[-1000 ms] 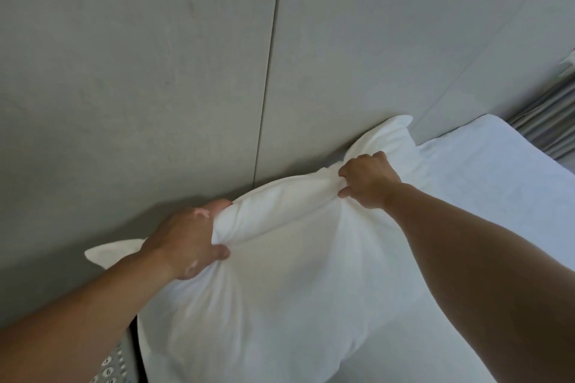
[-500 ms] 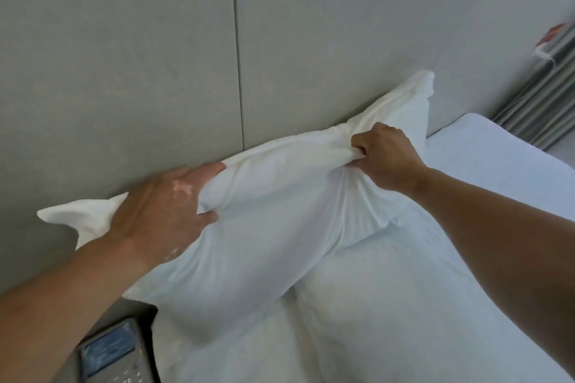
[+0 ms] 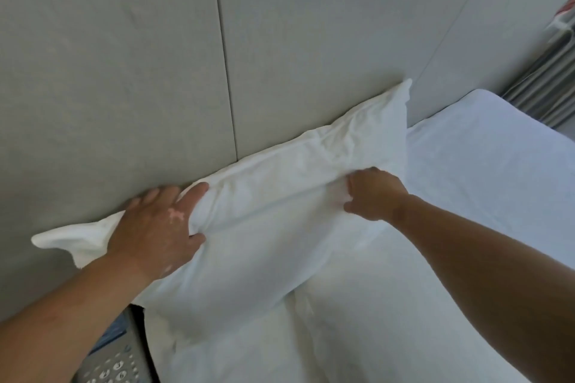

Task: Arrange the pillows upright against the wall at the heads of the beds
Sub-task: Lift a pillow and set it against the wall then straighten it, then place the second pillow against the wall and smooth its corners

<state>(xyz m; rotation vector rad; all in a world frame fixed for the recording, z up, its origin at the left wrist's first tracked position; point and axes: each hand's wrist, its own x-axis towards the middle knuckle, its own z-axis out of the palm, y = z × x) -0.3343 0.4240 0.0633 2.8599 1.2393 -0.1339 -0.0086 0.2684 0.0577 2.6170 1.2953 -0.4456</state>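
Note:
A white pillow (image 3: 273,227) leans upright against the grey panelled wall (image 3: 124,71) at the head of the bed (image 3: 485,171). My left hand (image 3: 158,227) grips the pillow's top edge near its left corner, thumb on the front and fingers behind. My right hand (image 3: 373,193) pinches the fabric of the top edge further right. A second white pillow (image 3: 367,320) lies on the bed in front, partly under the first and under my right forearm.
A telephone with a keypad (image 3: 115,361) stands at the lower left beside the bed. Grey curtains (image 3: 547,84) hang at the far right. White bedding covers the mattress to the right.
The pillow has been pushed back and settled lower against the wall. Both hands stay on its top edge, the right hand now lower on the fabric.

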